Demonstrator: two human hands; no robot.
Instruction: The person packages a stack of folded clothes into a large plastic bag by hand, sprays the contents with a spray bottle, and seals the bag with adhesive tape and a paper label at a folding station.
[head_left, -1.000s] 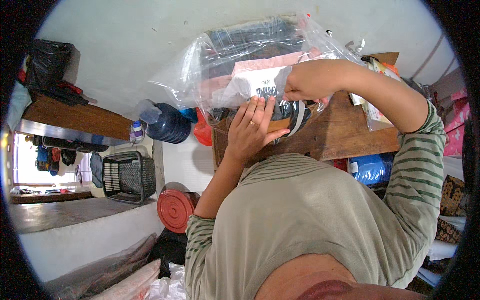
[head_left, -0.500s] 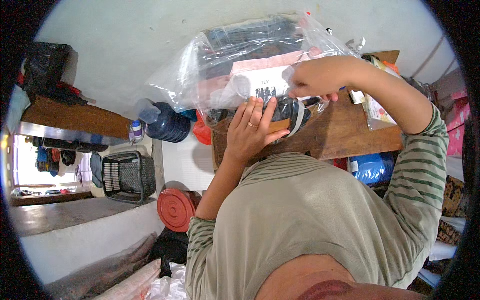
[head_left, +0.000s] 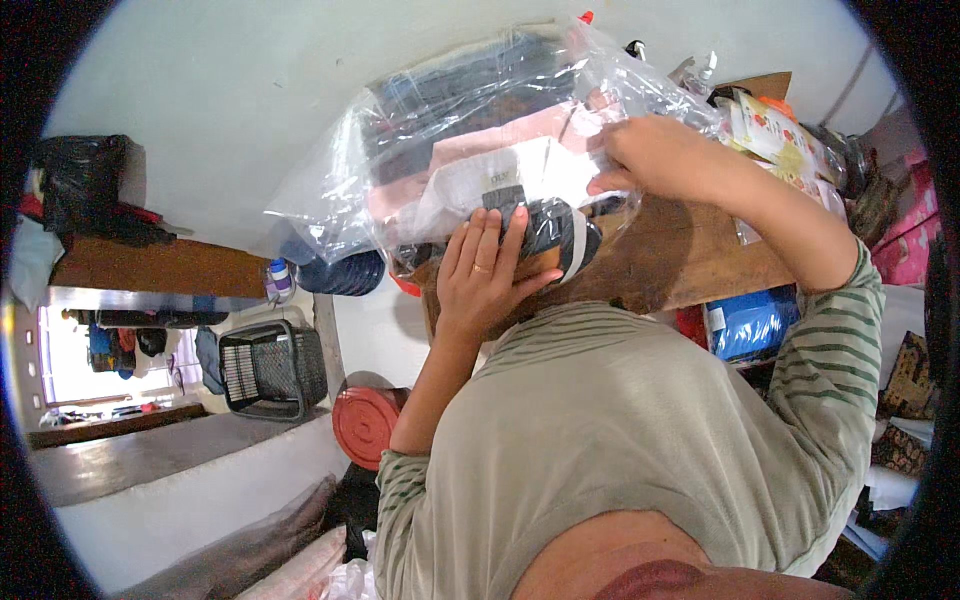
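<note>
A large clear plastic bag (head_left: 335, 195) lies on the wooden table (head_left: 690, 260) against the wall. Through its film show folded clothes: a dark blue piece (head_left: 440, 90) at the back, a pink one (head_left: 500, 135), a white printed one (head_left: 450, 190), and a dark bundle with a pale strip (head_left: 578, 245) near the front. My left hand (head_left: 485, 262) rests flat on the front of the bag, fingers spread, a ring on one. My right hand (head_left: 655, 160) is closed at the bag's right side, fingers curled on its plastic film.
To the right lie printed packets (head_left: 785, 135) and a blue wrapped package (head_left: 755, 325) below the tabletop. On the left are a dark blue water jug (head_left: 340, 272), a black plastic basket (head_left: 272, 370) on a ledge, and a red lidded bucket (head_left: 365, 427).
The whole view has shifted a little, so the bag sits further left in it. My right hand is slightly further from my left; my left hand still presses on the bag.
</note>
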